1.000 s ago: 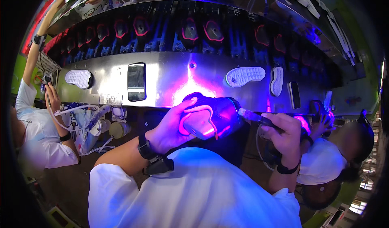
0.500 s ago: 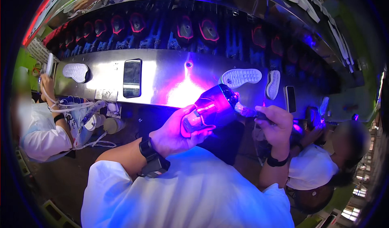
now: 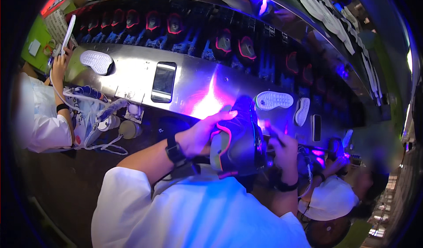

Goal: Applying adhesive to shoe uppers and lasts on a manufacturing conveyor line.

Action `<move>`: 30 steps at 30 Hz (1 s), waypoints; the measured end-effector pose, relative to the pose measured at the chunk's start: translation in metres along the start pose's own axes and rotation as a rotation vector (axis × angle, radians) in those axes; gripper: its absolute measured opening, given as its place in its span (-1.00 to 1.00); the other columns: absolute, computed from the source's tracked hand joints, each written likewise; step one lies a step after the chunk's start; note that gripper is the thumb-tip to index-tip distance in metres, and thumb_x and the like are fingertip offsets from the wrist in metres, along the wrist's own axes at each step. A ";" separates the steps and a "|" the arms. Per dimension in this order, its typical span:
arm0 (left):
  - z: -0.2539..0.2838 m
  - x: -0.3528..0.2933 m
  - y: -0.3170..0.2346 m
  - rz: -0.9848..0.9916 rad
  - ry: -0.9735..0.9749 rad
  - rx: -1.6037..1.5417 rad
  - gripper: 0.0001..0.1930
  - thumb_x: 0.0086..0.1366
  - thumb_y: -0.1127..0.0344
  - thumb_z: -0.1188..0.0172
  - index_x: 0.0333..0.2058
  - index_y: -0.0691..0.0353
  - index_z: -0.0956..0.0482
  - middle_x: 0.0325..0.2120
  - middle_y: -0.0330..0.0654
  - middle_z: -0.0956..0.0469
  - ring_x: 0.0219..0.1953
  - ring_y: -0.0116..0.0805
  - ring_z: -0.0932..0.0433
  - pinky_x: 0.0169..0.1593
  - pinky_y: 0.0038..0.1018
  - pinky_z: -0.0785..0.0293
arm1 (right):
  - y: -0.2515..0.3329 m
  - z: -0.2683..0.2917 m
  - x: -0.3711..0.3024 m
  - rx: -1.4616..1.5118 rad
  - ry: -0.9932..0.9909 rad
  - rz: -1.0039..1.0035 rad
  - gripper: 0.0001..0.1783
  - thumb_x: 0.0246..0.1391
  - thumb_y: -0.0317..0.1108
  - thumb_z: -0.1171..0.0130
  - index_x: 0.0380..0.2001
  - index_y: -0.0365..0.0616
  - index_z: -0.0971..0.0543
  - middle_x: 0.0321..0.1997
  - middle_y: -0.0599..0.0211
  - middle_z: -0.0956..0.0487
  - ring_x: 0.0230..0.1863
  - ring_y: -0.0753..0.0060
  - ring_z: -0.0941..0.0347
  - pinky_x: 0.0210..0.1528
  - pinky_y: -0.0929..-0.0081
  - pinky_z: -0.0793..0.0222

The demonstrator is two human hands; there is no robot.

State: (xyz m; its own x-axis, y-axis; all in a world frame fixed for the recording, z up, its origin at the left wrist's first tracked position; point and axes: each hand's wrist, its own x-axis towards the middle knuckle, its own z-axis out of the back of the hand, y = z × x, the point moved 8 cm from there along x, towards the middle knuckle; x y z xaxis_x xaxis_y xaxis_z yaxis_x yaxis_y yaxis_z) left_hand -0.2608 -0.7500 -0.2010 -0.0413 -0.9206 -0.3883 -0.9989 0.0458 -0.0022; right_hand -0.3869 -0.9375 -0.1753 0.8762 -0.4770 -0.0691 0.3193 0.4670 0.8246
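Note:
My left hand [image 3: 200, 135] is closed around a dark shoe upper [image 3: 240, 144] with a pinkish-red edge, its thumb lying on the near-left side. Raised over my lap, the upper stands tilted in front of the bench edge. On its right side, my right hand [image 3: 287, 153] is closed on a thin dark-handled brush [image 3: 274, 132], somewhat blurred by motion. The brush's tip is beside the shoe upper's glossy right rim; whether it touches cannot be made out. Purple light falls on both hands.
A metal bench [image 3: 136, 80] carries a phone [image 3: 164, 83], white soles [image 3: 97, 62] [image 3: 275, 100] [image 3: 302, 111] and another phone [image 3: 316, 128]. Behind it runs a rack of dark shoe uppers [image 3: 175, 24]. Co-workers [image 3: 48, 120] [image 3: 330, 190] sit at both sides; pots [image 3: 130, 129] with tubes hang left.
My left hand has turned the shoe upper to a steeper pose, lower and nearer me. My right hand has come lower and left with the brush. The whole view has swung slightly.

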 end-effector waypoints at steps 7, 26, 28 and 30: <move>0.001 0.012 -0.080 -0.204 0.005 0.638 -0.31 0.17 0.31 -0.36 0.25 0.28 -0.31 0.06 -0.12 -0.53 0.08 -0.32 -0.53 0.21 -0.34 -0.40 | 0.030 -0.032 0.003 0.051 -0.084 0.090 -0.59 0.05 -0.45 -0.35 0.01 -0.28 -0.61 -0.17 0.13 -0.69 -0.15 0.37 -0.62 -0.03 0.43 -0.46; 0.015 0.116 -0.430 -0.823 -1.160 2.277 -0.60 0.12 0.00 -0.24 -0.23 0.20 -0.67 -0.33 -0.09 -0.66 -0.29 -0.14 -0.65 -0.12 -0.20 -0.54 | -0.138 0.045 -0.052 0.304 -0.409 -0.509 -0.42 0.17 -0.51 -0.14 0.28 -0.23 -0.35 -0.38 0.46 -0.52 -0.62 0.80 -0.21 -0.63 0.75 -0.06; 0.014 0.122 -0.432 -1.080 -1.265 2.342 -0.61 0.13 0.00 -0.22 -0.23 0.19 -0.67 -0.36 -0.09 -0.66 -0.30 -0.13 -0.65 -0.12 -0.21 -0.55 | -0.154 0.043 -0.050 0.327 -0.380 -0.463 -0.43 0.19 -0.50 -0.13 0.28 -0.21 -0.36 -0.38 0.48 -0.53 -0.63 0.81 -0.22 -0.64 0.77 -0.07; 0.007 0.127 -0.444 -1.315 -1.366 2.400 -0.61 0.14 0.00 -0.21 -0.22 0.18 -0.67 -0.38 -0.10 -0.65 -0.31 -0.11 -0.65 -0.13 -0.22 -0.55 | -0.164 0.035 -0.049 0.371 -0.364 -0.439 -0.47 0.21 -0.50 -0.12 0.26 -0.17 -0.39 -0.39 0.53 -0.54 -0.63 0.85 -0.21 -0.64 0.81 -0.05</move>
State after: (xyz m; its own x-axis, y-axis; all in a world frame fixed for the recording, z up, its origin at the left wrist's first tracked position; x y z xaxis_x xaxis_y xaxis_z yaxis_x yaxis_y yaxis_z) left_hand 0.1774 -0.8844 -0.2560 0.7120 -0.4948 0.4982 0.6340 0.7579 -0.1535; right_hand -0.4950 -1.0170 -0.2879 0.4956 -0.8145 -0.3017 0.4159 -0.0825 0.9057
